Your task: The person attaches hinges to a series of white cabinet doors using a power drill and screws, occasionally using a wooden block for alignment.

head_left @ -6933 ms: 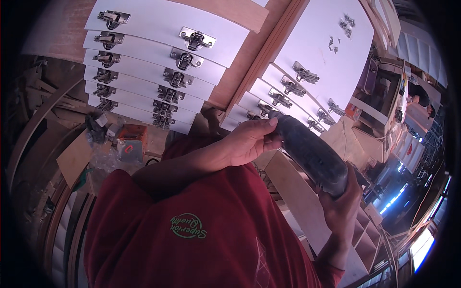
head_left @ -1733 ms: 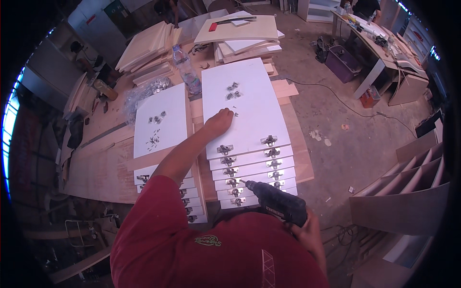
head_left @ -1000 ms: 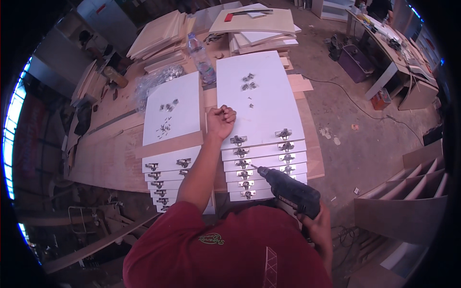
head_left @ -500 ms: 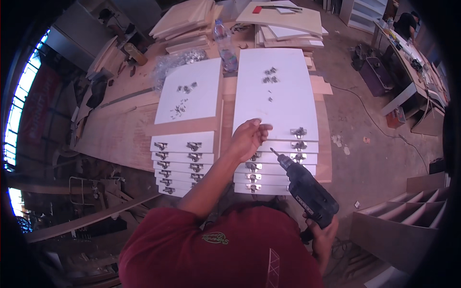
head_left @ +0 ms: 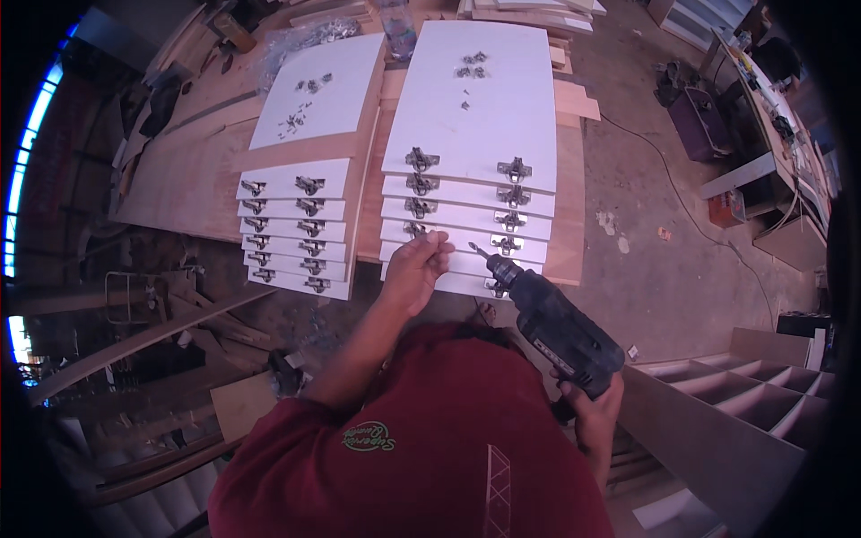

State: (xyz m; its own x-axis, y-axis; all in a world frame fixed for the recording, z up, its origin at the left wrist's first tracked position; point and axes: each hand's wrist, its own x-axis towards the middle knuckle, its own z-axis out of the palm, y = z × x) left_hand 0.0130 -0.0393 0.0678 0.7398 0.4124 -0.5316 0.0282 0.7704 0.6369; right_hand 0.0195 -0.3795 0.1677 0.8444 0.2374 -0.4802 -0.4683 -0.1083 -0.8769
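Note:
My right hand (head_left: 596,414) grips a black power drill (head_left: 567,330) by its handle, with the bit pointing up and to the left. My left hand (head_left: 418,272) is closed, thumb and fingertips pinched together left of the bit; whatever they hold is too small to make out. It hovers before the near edges of a stepped stack of white panels (head_left: 475,117). Metal hinges (head_left: 514,170) sit in pairs along those edges, some covered by my left hand and the drill. Loose hinges (head_left: 472,65) and a few small pieces lie on the top panel.
A second stack of white panels (head_left: 345,90) with hinges stands to the left, small screws (head_left: 292,121) scattered on top. Behind are a plastic bottle (head_left: 397,31) and a clear plastic bag (head_left: 309,40). A divided wooden cabinet (head_left: 717,403) stands at lower right; a cable (head_left: 668,161) crosses the floor.
My left hand has drawn back toward me from over the top panel, its fingers still pinched. The drill has shifted slightly left and up. The view has tilted down toward my body.

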